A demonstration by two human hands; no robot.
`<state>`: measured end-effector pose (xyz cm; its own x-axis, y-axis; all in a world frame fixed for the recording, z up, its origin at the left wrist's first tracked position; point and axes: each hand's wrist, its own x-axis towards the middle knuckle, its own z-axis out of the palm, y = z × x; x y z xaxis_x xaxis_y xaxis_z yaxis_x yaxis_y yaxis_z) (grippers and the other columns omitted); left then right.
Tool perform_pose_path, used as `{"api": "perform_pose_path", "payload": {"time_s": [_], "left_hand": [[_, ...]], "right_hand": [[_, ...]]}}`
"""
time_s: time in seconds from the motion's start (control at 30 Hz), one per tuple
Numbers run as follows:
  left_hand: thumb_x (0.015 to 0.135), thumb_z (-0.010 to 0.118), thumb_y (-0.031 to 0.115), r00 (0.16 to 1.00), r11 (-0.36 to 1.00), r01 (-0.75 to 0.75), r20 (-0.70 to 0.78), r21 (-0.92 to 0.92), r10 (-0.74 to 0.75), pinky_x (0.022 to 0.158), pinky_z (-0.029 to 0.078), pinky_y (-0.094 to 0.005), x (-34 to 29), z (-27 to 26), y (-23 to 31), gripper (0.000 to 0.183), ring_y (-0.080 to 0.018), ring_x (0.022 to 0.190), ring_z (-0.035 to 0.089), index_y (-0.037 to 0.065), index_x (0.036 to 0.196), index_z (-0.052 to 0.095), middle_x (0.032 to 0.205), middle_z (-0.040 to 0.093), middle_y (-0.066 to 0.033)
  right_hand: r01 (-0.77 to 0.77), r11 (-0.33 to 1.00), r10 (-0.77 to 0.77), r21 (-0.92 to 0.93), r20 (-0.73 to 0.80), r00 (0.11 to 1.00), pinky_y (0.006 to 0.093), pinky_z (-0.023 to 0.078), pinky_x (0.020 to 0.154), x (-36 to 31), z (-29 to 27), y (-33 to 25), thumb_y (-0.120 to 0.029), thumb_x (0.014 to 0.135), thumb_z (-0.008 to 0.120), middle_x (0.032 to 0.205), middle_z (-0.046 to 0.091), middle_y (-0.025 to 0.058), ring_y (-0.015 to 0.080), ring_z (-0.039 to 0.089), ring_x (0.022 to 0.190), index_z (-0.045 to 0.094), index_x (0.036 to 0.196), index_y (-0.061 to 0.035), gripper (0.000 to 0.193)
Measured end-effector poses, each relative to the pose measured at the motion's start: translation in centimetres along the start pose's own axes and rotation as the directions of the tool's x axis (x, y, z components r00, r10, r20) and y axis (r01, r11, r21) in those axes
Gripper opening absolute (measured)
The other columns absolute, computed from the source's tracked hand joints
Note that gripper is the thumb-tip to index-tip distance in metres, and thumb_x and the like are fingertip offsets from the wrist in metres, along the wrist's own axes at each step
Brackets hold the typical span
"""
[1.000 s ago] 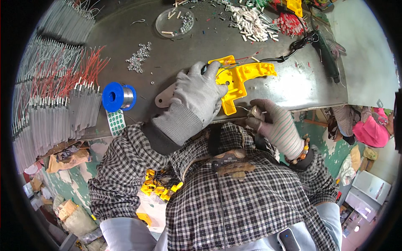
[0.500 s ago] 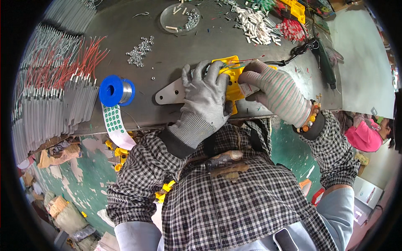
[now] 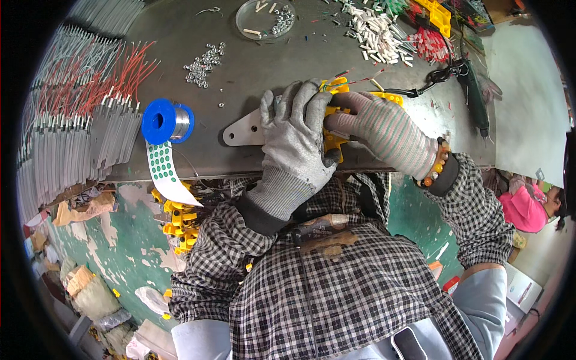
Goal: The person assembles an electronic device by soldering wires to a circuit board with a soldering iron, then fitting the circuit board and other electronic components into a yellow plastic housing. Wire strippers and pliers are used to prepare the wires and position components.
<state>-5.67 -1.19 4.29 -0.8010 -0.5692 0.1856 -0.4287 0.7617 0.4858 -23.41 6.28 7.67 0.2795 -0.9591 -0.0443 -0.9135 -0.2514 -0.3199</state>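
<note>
My left hand (image 3: 294,123), in a grey glove, spans a yellow plastic housing (image 3: 333,142) near the table's front edge and holds it down, thumb on its near side. A flat grey plate (image 3: 244,133) with a rounded, holed end sticks out left from under that hand. My right hand (image 3: 384,132), in a striped glove, is closed against the housing's right part, its fingertips bunched beside the left fingers. What those fingertips pinch is hidden. Thin wires (image 3: 360,78) rise from the housing's far end.
At left stand a blue solder spool (image 3: 161,122), a strip of green dots (image 3: 165,174) and rows of grey wired parts (image 3: 66,144). Beyond lie metal nuts (image 3: 205,65), a round dish (image 3: 265,30) and white tubes (image 3: 378,36). A dark green corded tool (image 3: 477,102) lies right.
My right hand has moved left, closer to my left hand, and turned over the housing. The white piece seen at its fingertips is now hidden. My left hand stays on the housing.
</note>
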Motion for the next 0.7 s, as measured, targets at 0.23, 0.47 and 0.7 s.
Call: {"api": "perform_pose_path", "payload": {"time_s": [0.23, 0.47, 0.7], "left_hand": [[0.062, 0.086, 0.034, 0.996, 0.994, 0.089, 0.014, 0.064, -0.09, 0.115, 0.017, -0.0566, -0.1, -0.1, 0.8, 0.094, -0.0305, 0.136, 0.034, 0.008, 0.138, 0.037, 0.139, 0.039, -0.0103], [0.063, 0.086, 0.035, 0.992, 0.987, 0.122, 0.004, 0.101, -0.123, 0.116, 0.017, -0.0554, 0.0, 0.1, 1.0, 0.093, -0.0298, 0.136, 0.033, 0.009, 0.138, 0.037, 0.14, 0.038, -0.0097], [0.061, 0.086, 0.033, 0.994, 0.99, 0.106, -0.015, 0.089, -0.105, 0.115, 0.017, -0.0559, -0.3, 0.4, 0.7, 0.094, -0.0305, 0.136, 0.034, 0.009, 0.138, 0.037, 0.14, 0.038, -0.01]], "right_hand": [[-0.073, 0.992, 0.063, 0.1, 0.093, 0.994, 0.0428, 0.052, 0.086, 0.8, -1.0, -0.3, -0.012, 0.075, 0.072, 0.109, 0.059, 0.0129, 0.0348, 0.061, 0.102, 0.063, 0.11, -0.0126, 0.036], [0.169, 0.982, -0.167, 0.083, -0.029, 0.985, 0.0418, 0.052, 0.085, 1.1, -0.5, 0.8, -0.009, 0.075, 0.07, 0.103, 0.063, 0.0116, 0.0364, 0.062, 0.098, 0.064, 0.106, -0.011, 0.031], [0.111, 0.985, -0.116, 0.131, 0.027, 0.993, 0.0431, 0.053, 0.08, 1.4, -0.6, 0.7, -0.01, 0.076, 0.071, 0.096, 0.066, 0.0161, 0.0362, 0.065, 0.095, 0.062, 0.107, -0.0058, 0.033]]}}
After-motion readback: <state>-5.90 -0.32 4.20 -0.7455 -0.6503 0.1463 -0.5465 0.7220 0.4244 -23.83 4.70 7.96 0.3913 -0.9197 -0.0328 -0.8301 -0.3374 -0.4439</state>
